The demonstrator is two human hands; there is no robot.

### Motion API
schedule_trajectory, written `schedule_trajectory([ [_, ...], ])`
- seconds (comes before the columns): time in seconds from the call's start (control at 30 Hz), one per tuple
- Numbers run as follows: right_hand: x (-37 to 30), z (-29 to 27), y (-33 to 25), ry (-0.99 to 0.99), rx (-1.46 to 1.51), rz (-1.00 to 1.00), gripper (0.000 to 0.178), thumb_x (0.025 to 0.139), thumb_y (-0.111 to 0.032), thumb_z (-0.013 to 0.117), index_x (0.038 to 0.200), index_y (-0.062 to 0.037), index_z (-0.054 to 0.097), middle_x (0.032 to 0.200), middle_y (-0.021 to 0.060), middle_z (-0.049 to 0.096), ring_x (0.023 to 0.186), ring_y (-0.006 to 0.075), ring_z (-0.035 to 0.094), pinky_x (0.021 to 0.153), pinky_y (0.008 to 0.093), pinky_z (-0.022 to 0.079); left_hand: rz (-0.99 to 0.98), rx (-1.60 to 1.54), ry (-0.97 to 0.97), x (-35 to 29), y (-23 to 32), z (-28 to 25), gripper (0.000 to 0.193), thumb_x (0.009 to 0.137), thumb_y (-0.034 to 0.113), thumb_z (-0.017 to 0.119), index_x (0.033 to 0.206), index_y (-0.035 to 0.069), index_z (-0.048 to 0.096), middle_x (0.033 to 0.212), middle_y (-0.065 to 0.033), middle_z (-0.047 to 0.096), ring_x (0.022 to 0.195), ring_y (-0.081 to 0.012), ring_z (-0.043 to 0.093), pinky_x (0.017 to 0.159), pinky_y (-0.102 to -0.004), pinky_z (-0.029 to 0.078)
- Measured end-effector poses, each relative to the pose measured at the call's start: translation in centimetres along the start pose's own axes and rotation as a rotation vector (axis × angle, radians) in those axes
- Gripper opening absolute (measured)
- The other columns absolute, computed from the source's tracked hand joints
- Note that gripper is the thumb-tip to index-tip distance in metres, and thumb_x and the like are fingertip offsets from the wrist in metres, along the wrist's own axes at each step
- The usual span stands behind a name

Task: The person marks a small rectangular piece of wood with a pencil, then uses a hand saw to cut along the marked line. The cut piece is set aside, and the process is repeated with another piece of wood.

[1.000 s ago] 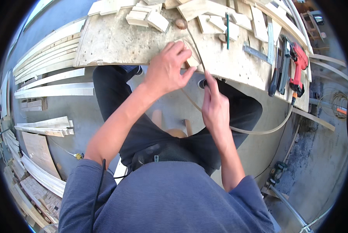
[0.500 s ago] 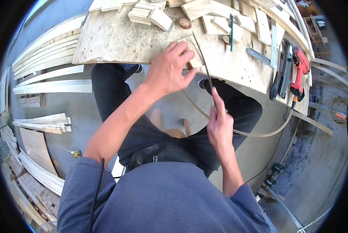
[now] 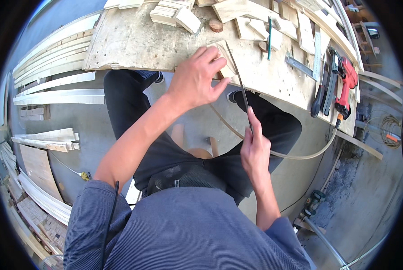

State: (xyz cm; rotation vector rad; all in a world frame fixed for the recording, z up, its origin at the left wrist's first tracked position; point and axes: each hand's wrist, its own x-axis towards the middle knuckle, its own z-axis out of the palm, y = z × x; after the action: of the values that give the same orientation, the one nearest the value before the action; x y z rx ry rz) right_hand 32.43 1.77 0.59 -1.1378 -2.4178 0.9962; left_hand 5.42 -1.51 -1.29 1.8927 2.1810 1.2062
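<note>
**Thin strip pinched at the bench edge**

A thin, dark strip ran from the small wooden block at the upper centre of the frame down to the right hand at centre right. The right hand's grip was closed on the strip's lower end, thumb and forefinger pinching it, the forefinger laid along it. The left hand rested just left of the strip, its fingers spread over the block and the thumb reaching toward the strip; whether it touched the strip could not be told. The block sat right at the near edge of the bench, so the strip hung out over open air above the person's dark-trousered legs and a wooden stool.

A long, pale bent lath curved from below the left hand, past the right hand, up toward the right end of the bench.

On the bench, upper right, lay a red power drill, a dark-handled tool, a metal ruler and a green pencil; offcuts of wood were stacked at upper centre. The bench's left part was bare plywood.

Long pale boards lay on the floor at the left of the frame, more stacked at lower left. A coil of wire lay at far right.
</note>
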Motion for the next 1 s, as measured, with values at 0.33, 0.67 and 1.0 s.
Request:
schedule_trajectory([
  [0.33,5.7,1.9,-1.3,-0.004,-0.021,-0.1,0.064,0.111,0.001,0.06,0.172,-0.017,0.052,0.085,0.0302,0.069,0.074,0.0485,0.07,0.072,0.0496,0.058,0.017,0.043,0.027,-0.1,-0.6,-0.3,0.031,0.092,0.027,0.086,0.107,0.005,0.07,0.117,-0.0108,0.066,0.116,-0.033,0.069,0.092,-0.0449,0.064],
  [0.67,6.9,1.7,-2.0,-0.025,-0.059,-0.055,0.064,0.11,0.002,0.061,0.17,-0.0186,0.054,0.089,0.0296,0.07,0.077,0.0504,0.07,0.073,0.0522,0.058,0.007,0.006,0.054,-0.1,-0.4,0.2,0.03,0.091,0.025,0.087,0.106,0.006,0.07,0.115,-0.0106,0.066,0.114,-0.0317,0.07,0.088,-0.0443,0.065],
  [1.0,1.1,0.0,-0.4,-0.017,-0.031,-0.048,0.066,0.11,0.002,0.06,0.172,-0.018,0.052,0.093,0.0313,0.072,0.079,0.051,0.072,0.074,0.0519,0.06,-0.023,0.004,-0.016,0.1,-0.1,-0.1,0.032,0.091,0.021,0.089,0.112,0.003,0.073,0.126,-0.0156,0.072,0.121,-0.038,0.071,0.097,-0.0453,0.063],
])
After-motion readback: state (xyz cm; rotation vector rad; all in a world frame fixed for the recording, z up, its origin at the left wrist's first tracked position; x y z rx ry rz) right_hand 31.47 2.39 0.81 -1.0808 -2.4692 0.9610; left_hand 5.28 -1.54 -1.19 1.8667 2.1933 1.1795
